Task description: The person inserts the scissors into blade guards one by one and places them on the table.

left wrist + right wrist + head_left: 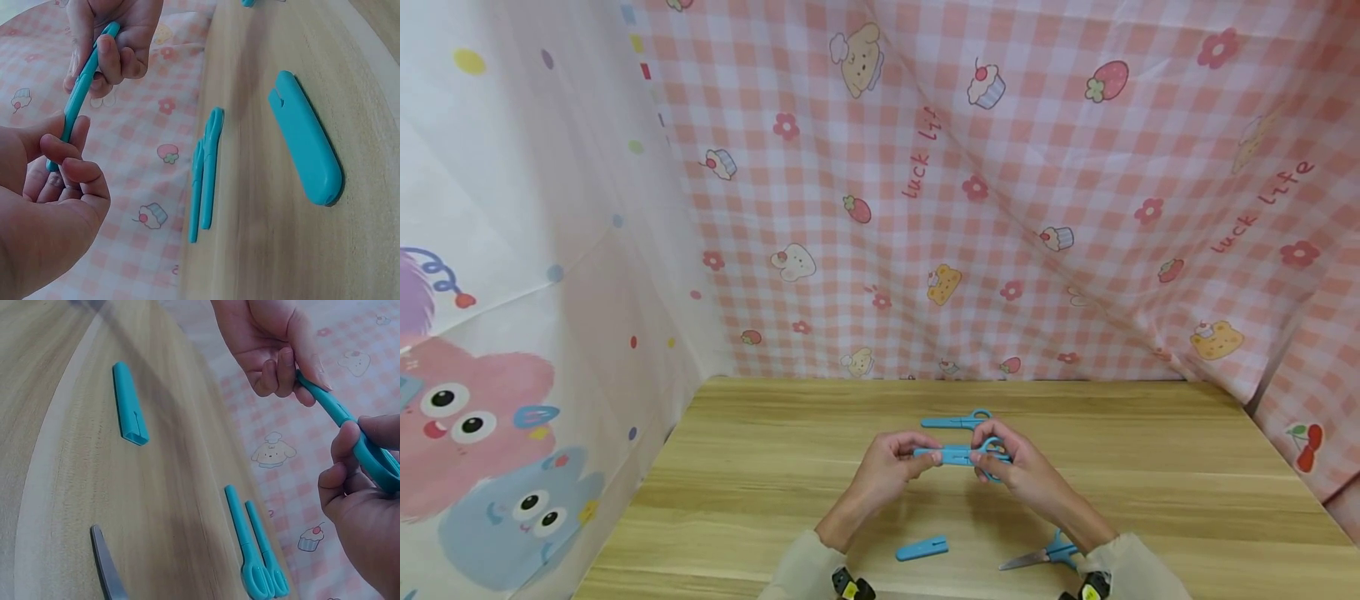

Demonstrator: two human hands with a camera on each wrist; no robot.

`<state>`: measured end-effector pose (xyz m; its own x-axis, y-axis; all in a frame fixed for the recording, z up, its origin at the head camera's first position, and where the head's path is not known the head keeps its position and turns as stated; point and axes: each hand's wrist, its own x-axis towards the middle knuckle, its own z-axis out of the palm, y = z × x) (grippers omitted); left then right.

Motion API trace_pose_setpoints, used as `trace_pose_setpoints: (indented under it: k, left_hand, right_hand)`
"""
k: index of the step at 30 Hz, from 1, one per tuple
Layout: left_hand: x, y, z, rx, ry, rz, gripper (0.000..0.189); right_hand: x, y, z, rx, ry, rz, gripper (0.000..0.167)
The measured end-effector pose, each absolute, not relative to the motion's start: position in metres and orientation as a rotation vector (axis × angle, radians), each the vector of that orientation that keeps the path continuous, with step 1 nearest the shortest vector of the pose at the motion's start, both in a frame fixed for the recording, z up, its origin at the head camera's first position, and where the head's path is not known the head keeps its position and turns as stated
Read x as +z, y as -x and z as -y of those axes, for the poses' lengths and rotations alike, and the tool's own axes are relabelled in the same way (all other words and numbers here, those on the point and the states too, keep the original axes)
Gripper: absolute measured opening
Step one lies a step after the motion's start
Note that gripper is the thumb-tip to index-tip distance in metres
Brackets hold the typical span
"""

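Both hands [883, 468] [1024, 468] pinch sheathed blue scissors [955, 456]; bare scissors [1043, 556] show handles [1063, 550] in the head view, only blade [107, 569] in right-wrist view.

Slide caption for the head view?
Left hand and right hand hold covered scissors above a table bearing a loose cover and bare scissors.

Legible text: the words "luck life", lower case, reddish pink, printed twice on the pink-and-white gingham cloth [1045, 150] behind the wooden table [737, 467]. First string [913, 175]: above the middle of the table's far edge, running steeply upward; reads "luck lif", last letter unclear. Second string [1262, 207]: above the right end of the table's far edge, slanting upward; complete. Yellow labels [851, 591] on black wrist devices [867, 588], at the table's near side: markings too small to read.
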<state>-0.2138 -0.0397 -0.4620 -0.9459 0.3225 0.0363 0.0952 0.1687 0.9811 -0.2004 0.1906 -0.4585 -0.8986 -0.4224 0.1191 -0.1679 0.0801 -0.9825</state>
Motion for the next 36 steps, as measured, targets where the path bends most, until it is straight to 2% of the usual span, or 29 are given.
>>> trace_pose_setpoints:
  k: [36]
  left_hand:
    - [-0.4633,0.2126,0.0426,1.866,-0.419,-2.231,0.01]
  right_hand:
    - [-0.4589,0.1992,-0.1903,-1.858,0.59,-2.167,0.024]
